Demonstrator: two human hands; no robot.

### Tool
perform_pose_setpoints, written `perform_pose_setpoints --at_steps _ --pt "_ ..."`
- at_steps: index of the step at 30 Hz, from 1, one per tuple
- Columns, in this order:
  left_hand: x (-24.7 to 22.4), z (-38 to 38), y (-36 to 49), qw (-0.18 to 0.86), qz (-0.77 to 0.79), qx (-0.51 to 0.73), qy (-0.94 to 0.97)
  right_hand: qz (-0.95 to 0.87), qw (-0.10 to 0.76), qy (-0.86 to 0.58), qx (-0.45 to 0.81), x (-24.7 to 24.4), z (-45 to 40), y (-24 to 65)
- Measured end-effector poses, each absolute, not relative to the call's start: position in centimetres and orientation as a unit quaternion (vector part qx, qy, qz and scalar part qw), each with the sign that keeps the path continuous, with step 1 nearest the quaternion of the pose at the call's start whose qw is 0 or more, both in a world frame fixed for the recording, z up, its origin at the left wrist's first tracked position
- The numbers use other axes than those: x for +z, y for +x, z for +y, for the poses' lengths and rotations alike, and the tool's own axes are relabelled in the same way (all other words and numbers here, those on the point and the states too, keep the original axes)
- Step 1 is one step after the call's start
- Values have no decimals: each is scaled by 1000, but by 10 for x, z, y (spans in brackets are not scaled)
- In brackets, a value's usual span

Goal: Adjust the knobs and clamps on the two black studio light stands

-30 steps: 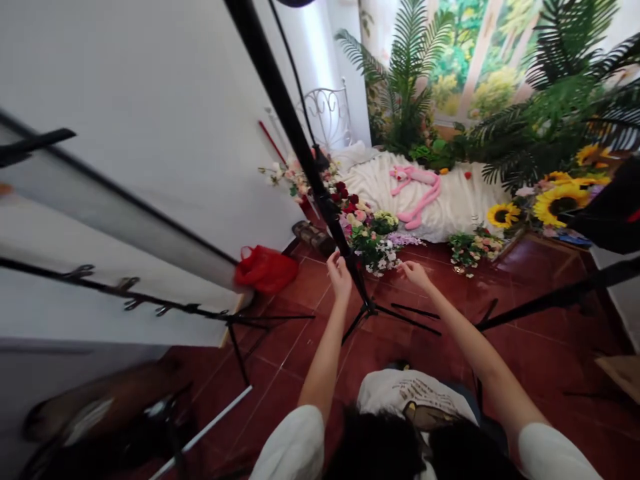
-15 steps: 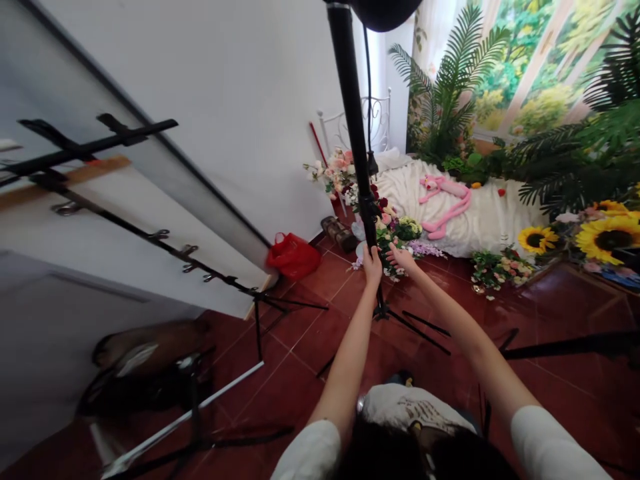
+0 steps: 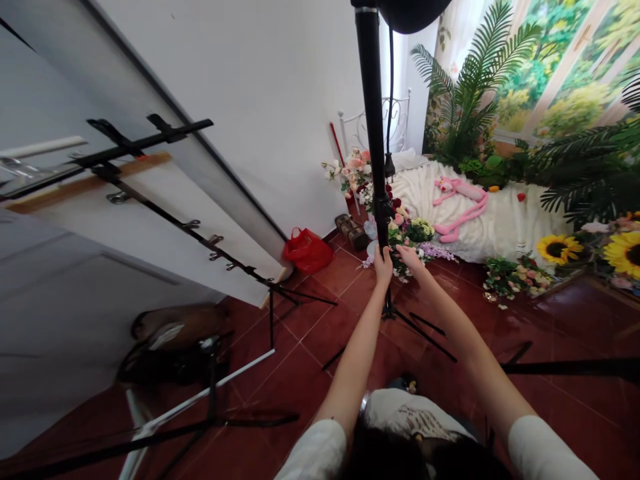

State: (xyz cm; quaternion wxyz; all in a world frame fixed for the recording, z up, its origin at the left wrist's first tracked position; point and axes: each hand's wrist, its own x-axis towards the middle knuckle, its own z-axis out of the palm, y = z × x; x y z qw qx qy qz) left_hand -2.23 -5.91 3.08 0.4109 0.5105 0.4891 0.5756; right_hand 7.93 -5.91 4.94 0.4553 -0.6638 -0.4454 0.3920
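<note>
Head view, nearest first: your white sleeves sit at the bottom edge, and both bare forearms run up and away from you toward one black light stand pole [image 3: 373, 127]. Your left hand [image 3: 383, 265] is wrapped on the pole low down, just below the clamp collar [image 3: 384, 208], its fingers closed around the tube. Your right hand [image 3: 411, 257] is just beside it on the right, level with it or a touch higher; its fingers look loosely curled and slightly apart, and you cannot tell from here whether they touch the pole or only hover at its side. The pole's long axis is close to upright, leaning a little to the left as it climbs to the dark lamp head [image 3: 407, 8] at the top edge, so it runs across your fingers, not along them. Below your hands the pole meets its tripod legs [image 3: 415, 325], spread flat on the red tiled floor [image 3: 320, 333]. The left hand is the one on the pole; the right is the nearer of the two to the flowers. To your left, a second stand [image 3: 210, 373] and a leaning white board [image 3: 165, 227] stand well apart from your hands. Beyond the pole lie a red bag [image 3: 307, 250], artificial flowers [image 3: 407, 233], a white blanket with a pink plush toy [image 3: 457, 207], sunflowers [image 3: 555, 249] and palm fronds [image 3: 470, 87] against the painted backdrop.
</note>
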Motion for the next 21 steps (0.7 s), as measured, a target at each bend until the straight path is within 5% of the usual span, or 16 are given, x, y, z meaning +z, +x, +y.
perform_pose_setpoints --at_steps 11,21 --pt "27 -57 -21 403 508 566 509 -330 611 -471 544 28 -60 79" --pt "27 -58 -20 375 498 586 518 -438 507 -586 456 52 -69 84"
